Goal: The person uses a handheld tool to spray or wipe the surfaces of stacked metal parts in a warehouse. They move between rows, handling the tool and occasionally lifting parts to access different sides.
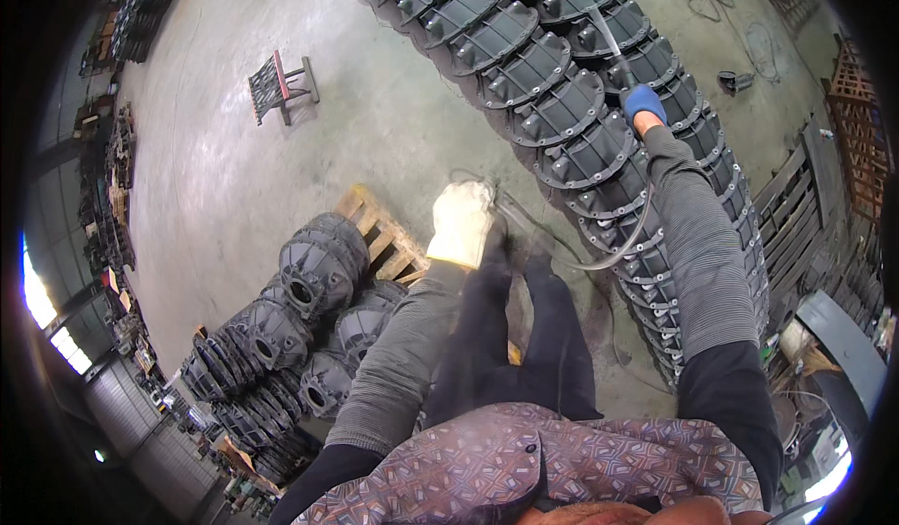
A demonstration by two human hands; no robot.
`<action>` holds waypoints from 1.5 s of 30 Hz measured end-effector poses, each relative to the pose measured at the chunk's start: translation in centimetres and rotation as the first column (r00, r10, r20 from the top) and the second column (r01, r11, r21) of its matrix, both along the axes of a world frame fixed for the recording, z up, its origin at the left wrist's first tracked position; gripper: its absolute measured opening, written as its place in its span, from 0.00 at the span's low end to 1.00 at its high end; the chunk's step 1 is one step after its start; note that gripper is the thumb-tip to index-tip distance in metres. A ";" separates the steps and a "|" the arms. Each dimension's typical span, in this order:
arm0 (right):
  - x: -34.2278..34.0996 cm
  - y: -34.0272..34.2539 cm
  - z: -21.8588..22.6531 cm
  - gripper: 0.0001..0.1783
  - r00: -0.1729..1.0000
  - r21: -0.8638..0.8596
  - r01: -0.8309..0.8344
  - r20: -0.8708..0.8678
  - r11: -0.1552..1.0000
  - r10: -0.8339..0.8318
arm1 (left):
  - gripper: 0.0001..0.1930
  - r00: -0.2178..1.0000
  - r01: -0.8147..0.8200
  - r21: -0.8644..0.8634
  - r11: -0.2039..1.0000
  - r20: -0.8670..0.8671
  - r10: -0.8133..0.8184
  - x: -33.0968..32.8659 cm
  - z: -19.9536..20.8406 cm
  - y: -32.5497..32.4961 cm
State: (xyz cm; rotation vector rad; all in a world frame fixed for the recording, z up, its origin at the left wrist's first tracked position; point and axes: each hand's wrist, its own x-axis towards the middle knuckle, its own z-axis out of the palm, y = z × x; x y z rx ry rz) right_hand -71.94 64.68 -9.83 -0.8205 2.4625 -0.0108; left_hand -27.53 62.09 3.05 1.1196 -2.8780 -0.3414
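My right hand (pixel 644 105), in a blue glove, is closed round a hose-fed hand tool (pixel 620 73) with a long pale tip. The tip reaches over two long rows of dark metal housings (pixel 562 108), ribbed castings with bolt holes round their flanges. From the tool a clear hose (pixel 644 221) loops down and back toward my left hand (pixel 461 222). That hand wears a thick cream glove and is low in front of my legs. Its fingers look wrapped round the hose, though the glove hides most of the grip.
At lower left, more round housings (pixel 318 277) are stacked beside a wooden pallet (pixel 379 235). A small red and black stand (pixel 281 85) is on the concrete floor. To the right lie wooden slats (pixel 787 192), a loose dark part (pixel 735 81) and cables (pixel 716 0).
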 end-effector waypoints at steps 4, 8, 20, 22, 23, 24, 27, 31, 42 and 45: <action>0.4 -2.2 -0.2 0.21 0.963 -0.018 0.147 0.230 0.989 -0.139 | 0.08 0.994 -0.022 0.123 0.992 0.107 0.008 0.6 0.1 -0.1; 1.7 -4.2 -1.4 0.21 0.994 0.055 -0.098 -0.046 0.994 0.101 | 0.11 0.991 0.006 0.172 0.985 0.129 -0.028 2.2 -1.0 -1.2; 3.8 10.6 2.7 0.22 0.998 0.149 0.044 -0.050 0.988 -0.037 | 0.06 0.976 0.204 0.150 0.967 0.045 -0.213 4.6 -2.9 -2.9; 5.2 13.3 3.4 0.22 0.987 0.281 -0.153 -0.008 0.947 0.162 | 0.06 0.970 0.233 0.180 0.956 0.034 -0.243 4.4 -2.9 -2.6; 5.2 14.5 3.4 0.22 1.000 0.218 0.001 -0.029 0.976 0.006 | 0.06 0.964 0.247 0.211 0.946 0.040 -0.261 4.4 -2.9 -2.5; 5.0 15.8 3.2 0.22 0.988 0.148 0.155 -0.045 0.977 -0.150 | 0.06 0.962 0.266 0.172 0.948 0.008 -0.271 4.3 -2.9 -2.3; 5.3 21.4 1.4 0.21 0.987 0.255 -0.158 0.019 0.954 0.158 | 0.05 0.946 0.322 0.152 0.935 -0.011 -0.324 4.2 -2.6 -1.7; 4.1 25.5 0.6 0.19 0.992 0.240 -0.111 -0.033 0.964 0.123 | 0.04 0.937 0.341 0.157 0.927 0.021 -0.348 3.8 -1.7 -0.5; 4.8 31.7 1.2 0.20 0.973 0.121 0.230 -0.030 0.966 -0.228 | 0.06 0.928 0.342 0.151 0.927 0.099 -0.359 3.0 0.3 6.7; 5.3 33.0 1.6 0.19 0.997 0.192 0.080 -0.030 0.978 -0.076 | 0.06 0.939 0.305 0.125 0.944 0.129 -0.320 2.5 1.3 10.3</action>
